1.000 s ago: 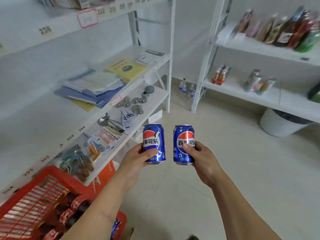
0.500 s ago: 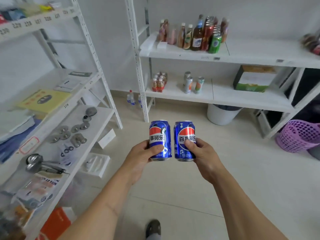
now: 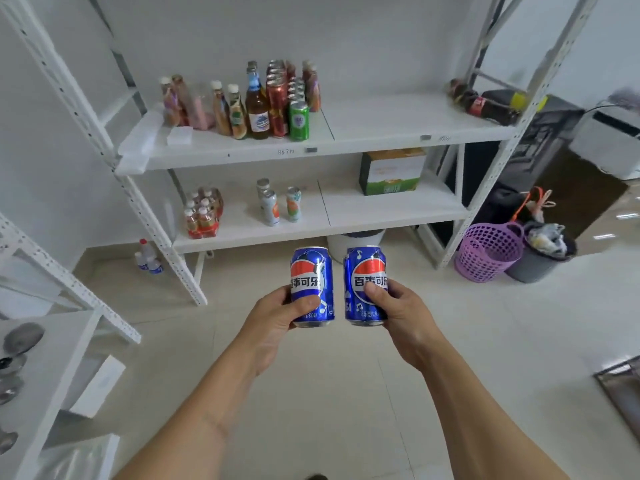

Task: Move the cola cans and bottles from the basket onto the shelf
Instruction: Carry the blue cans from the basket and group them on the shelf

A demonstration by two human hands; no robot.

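I hold two blue cola cans upright side by side in front of me. My left hand (image 3: 277,318) grips the left cola can (image 3: 311,271) and my right hand (image 3: 398,313) grips the right cola can (image 3: 365,268). Straight ahead stands a white shelf (image 3: 398,123) whose upper board carries a cluster of drink bottles and cans (image 3: 273,102) at its left and lying cola bottles (image 3: 485,102) at its right. The basket is out of view.
The lower board holds small bottle packs (image 3: 204,213), slim cans (image 3: 277,206) and a green-and-white box (image 3: 391,174). A white bucket (image 3: 356,237) sits under it. A purple basket (image 3: 490,251) and grey bin (image 3: 540,254) stand on the floor at right. Another white rack (image 3: 52,358) is at my left.
The view has swung right from the left rack and red basket to face the drinks shelf, which is closer now. Both hands still hold their cans side by side.
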